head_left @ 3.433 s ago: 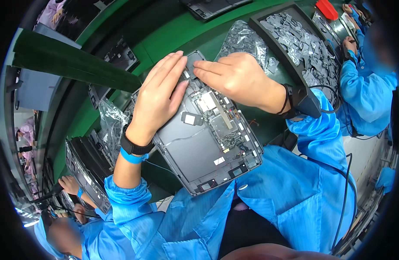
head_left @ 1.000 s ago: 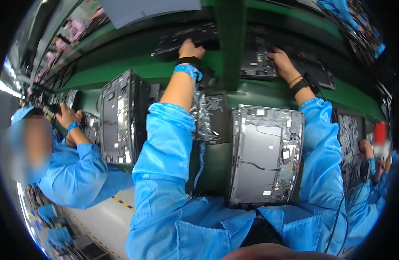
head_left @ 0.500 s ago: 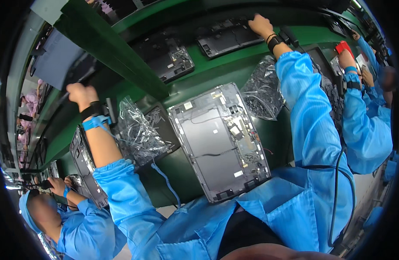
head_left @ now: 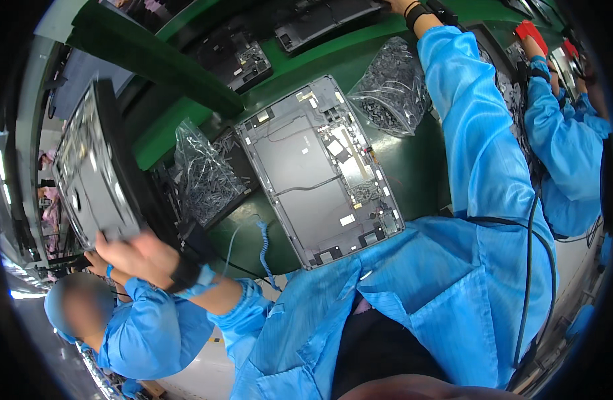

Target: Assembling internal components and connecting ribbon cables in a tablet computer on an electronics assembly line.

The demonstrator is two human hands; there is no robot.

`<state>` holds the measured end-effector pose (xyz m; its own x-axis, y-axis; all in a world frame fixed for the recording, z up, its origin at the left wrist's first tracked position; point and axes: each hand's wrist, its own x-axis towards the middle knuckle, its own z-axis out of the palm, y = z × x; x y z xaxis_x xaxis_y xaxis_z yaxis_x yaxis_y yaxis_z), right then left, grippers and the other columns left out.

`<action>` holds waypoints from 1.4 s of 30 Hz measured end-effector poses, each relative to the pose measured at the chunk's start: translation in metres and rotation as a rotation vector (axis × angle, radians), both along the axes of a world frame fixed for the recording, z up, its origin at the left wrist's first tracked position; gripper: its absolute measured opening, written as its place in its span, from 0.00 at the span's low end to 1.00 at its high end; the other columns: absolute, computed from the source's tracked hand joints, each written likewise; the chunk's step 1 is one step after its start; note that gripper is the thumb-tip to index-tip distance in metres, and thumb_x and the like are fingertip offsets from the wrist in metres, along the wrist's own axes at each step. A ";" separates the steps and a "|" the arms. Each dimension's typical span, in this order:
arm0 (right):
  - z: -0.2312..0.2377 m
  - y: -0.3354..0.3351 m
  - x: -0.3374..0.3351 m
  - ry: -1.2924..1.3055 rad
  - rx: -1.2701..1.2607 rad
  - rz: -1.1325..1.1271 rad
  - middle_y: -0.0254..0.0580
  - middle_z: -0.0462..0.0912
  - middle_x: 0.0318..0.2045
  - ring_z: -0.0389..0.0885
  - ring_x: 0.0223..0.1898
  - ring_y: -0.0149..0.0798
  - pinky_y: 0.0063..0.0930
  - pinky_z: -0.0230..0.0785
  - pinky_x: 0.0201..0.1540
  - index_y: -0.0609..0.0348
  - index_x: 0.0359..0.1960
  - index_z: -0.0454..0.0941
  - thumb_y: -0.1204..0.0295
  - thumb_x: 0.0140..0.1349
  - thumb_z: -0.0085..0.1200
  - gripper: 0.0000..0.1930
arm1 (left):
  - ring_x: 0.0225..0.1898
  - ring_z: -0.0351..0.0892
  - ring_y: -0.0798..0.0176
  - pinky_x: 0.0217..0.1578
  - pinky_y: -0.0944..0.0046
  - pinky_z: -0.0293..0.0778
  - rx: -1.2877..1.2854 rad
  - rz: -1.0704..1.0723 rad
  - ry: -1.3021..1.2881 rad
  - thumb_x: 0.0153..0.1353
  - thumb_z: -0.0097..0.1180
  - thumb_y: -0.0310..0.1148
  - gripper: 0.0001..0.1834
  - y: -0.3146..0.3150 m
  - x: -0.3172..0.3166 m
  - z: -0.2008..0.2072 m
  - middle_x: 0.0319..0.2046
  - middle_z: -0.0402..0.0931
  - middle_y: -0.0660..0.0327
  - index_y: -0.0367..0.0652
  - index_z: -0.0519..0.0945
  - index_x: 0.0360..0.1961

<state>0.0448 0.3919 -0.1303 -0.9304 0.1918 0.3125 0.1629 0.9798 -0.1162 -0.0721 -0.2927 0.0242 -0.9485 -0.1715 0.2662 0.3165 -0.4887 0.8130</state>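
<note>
My left hand (head_left: 136, 257) grips the lower edge of a grey laptop chassis (head_left: 86, 173) that stands tilted on its edge at the far left. My right hand (head_left: 400, 5) reaches far up to the top rim, at the end of a dark chassis (head_left: 320, 20) on the green conveyor; its fingers are cut off by the frame. Between my arms an opened grey chassis (head_left: 306, 180) lies flat on the green table (head_left: 413, 167), its boards and cables showing, with neither hand touching it.
Clear bags of small dark parts lie left (head_left: 203, 177) and right (head_left: 393, 87) of the flat chassis. Another dark chassis (head_left: 243, 60) sits on the belt. A co-worker in blue (head_left: 153, 327) sits at my left, another's sleeve (head_left: 560, 133) at the right. A coiled cable (head_left: 263, 247) hangs near me.
My left hand has come down from the upper left and now holds the grey chassis raised on edge. My right arm stays stretched to the conveyor.
</note>
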 end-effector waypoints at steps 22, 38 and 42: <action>0.124 -0.206 0.228 0.826 -1.823 0.113 0.37 0.84 0.44 0.82 0.45 0.36 0.33 0.74 0.47 0.54 0.49 0.78 0.64 0.68 0.49 0.13 | 0.60 0.69 0.62 0.62 0.63 0.62 -0.420 -1.007 -0.193 0.70 0.45 0.31 0.28 0.144 0.157 -0.096 0.61 0.68 0.54 0.32 0.59 0.68; 0.082 -0.432 0.284 0.019 -2.141 0.332 0.50 0.69 0.63 0.70 0.64 0.40 0.38 0.63 0.65 0.67 0.65 0.61 0.73 0.66 0.56 0.28 | 0.77 0.33 0.50 0.72 0.60 0.31 -0.605 -0.895 0.130 0.66 0.42 0.26 0.37 0.141 0.159 -0.087 0.75 0.35 0.44 0.29 0.43 0.73; 0.107 -0.383 0.284 -0.308 -1.530 0.798 0.54 0.77 0.57 0.78 0.57 0.49 0.39 0.69 0.60 0.70 0.54 0.76 0.75 0.69 0.52 0.16 | 0.77 0.36 0.52 0.72 0.58 0.35 -0.905 -0.876 0.426 0.62 0.46 0.22 0.37 0.132 0.141 -0.096 0.75 0.38 0.47 0.31 0.51 0.72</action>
